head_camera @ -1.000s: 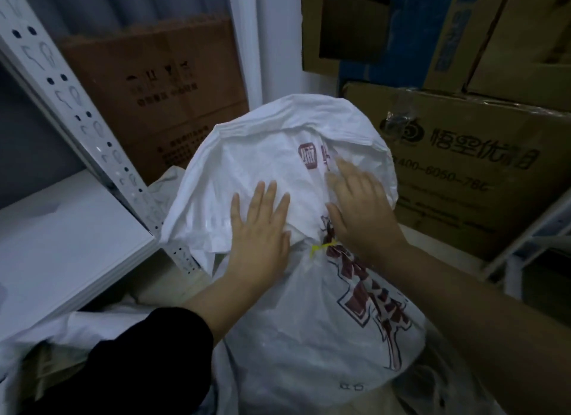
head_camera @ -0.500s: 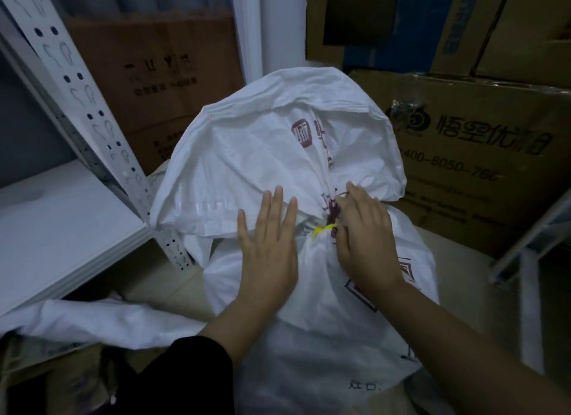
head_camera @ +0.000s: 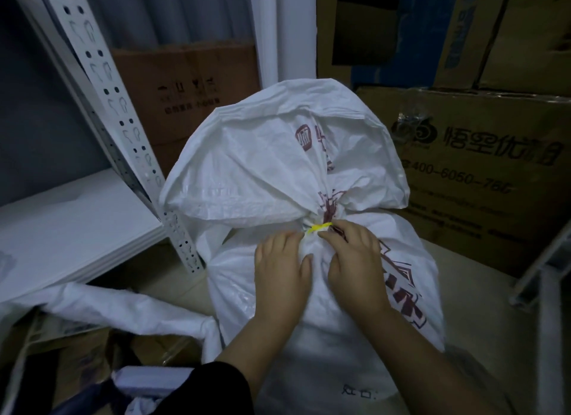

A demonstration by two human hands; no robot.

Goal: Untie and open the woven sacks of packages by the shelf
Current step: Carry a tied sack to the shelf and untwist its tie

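With the sack (head_camera: 293, 180) upright by the shelf (head_camera: 71, 229), its neck cinched by a yellow tie (head_camera: 318, 228), the left hand (head_camera: 282, 272) should pinch the neck steady while the right hand (head_camera: 355, 260), fingertips pinching the tie, works it loose without tearing the weave.

Your sack (head_camera: 278, 167) is woven plastic cloth, white, crinkled, with a faint sheen and dull red print. The tie (head_camera: 318, 228) at its neck looks like yellow plastic, smooth. Your left hand (head_camera: 282, 272) and right hand (head_camera: 355, 260) are bare skin on that cloth; your left sleeve (head_camera: 210, 390) is matt black fabric. The shelf upright (head_camera: 102, 84) is white painted metal, punched with holes, and the shelf board (head_camera: 68, 226) is smooth matt white. The boxes (head_camera: 482, 173) are brown matt cardboard, one with glossy tape.
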